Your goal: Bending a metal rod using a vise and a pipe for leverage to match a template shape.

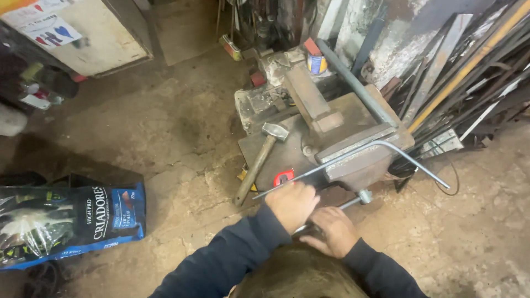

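Right hand (331, 232), nearest, closed on vise handle bar (353, 202); left hand (292, 203) closed on bent steel rod (353, 154), clamped in bench vise (353, 157) on desk (265, 152). Beside: hammer (259, 160), red tape measure (284, 177). Floor: printed feed bag (72, 221).
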